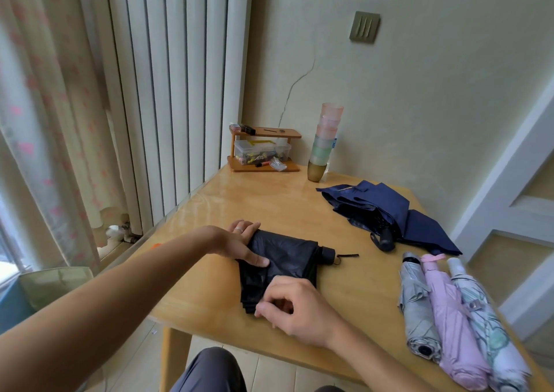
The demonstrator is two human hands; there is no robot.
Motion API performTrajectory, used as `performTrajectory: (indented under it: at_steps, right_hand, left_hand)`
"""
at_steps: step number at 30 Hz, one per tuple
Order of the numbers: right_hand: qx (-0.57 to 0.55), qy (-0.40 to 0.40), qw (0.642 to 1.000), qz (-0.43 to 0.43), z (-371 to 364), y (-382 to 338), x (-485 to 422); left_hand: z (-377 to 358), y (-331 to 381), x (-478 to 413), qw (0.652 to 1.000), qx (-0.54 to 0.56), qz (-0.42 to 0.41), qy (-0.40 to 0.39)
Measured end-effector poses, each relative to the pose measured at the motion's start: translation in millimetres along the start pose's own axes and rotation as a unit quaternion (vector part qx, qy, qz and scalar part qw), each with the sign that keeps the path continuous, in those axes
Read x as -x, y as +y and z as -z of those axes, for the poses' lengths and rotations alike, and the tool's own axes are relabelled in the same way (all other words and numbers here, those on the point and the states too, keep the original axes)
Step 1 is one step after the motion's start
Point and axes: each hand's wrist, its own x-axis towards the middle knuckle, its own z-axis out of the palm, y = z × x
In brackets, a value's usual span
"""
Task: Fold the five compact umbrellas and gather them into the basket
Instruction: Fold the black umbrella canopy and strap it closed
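A black compact umbrella [287,259] lies collapsed on the wooden table [209,211], its handle pointing right. My left hand [242,241] grips its far left end, thumb pressed on the fabric. My right hand [293,304] pinches the loose black fabric at the near edge. A navy umbrella [386,208] lies unfolded and loose at the back right. Three rolled umbrellas lie side by side at the right: grey [418,307], pink [452,325] and a white patterned one [485,328]. No basket is in view.
A small wooden shelf [263,151] with a clear box of small items stands at the table's back. Beside it rises a stack of coloured cups [325,142]. A radiator and curtain are on the left; my knee shows below the near table edge.
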Motion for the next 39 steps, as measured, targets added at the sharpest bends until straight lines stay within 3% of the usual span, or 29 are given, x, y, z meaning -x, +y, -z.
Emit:
performTrajectory:
  at_steps: [4,7,9,11,14,16,18,22,25,31,36,39]
  right_hand:
    - [-0.121,-0.19,0.97,-0.089,10,-23,9]
    - [-0.107,-0.403,0.907,-0.055,31,-37,9]
    - [-0.101,-0.448,0.888,-0.031,39,-44,3]
    - [-0.122,-0.378,0.918,-0.018,38,-47,-8]
    - [-0.1,-0.138,0.985,-0.036,36,-37,-34]
    - [-0.031,0.021,0.997,-0.071,35,-22,-55]
    - [0.05,0.112,0.989,-0.088,34,-7,-73]
    - [0.229,0.072,0.964,-0.111,36,26,-98]
    - [0.279,0.05,0.95,-0.131,45,38,-108]
    - [0.261,-0.102,0.928,-0.247,56,65,-111]
    - [0.277,-0.112,0.921,-0.248,53,71,-109]
    - [0.272,-0.113,0.922,-0.25,52,69,-113]
  left_hand:
    - [-4,-1,-4,1.0,-0.022,0.0,0.017]
    - [-5,-1,-4,0.999,-0.025,-0.006,0.023]
    - [-6,-1,-3,0.999,-0.035,-0.004,0.025]
    - [-6,0,-1,0.998,-0.048,-0.001,0.029]
    - [-8,2,-3,0.994,-0.096,0.01,0.042]
    - [-9,3,-3,0.992,-0.118,0.026,0.034]
    - [-10,4,-1,0.991,-0.127,0.033,0.026]
    - [-12,6,3,0.99,-0.135,0.032,0.034]
    - [-13,6,3,0.99,-0.136,0.028,0.033]
    - [-5,-1,2,0.998,-0.059,0.001,0.006]
    - [9,5,-5,1.0,0.003,0.012,0.027]
    - [24,10,-9,0.992,-0.095,0.01,0.082]
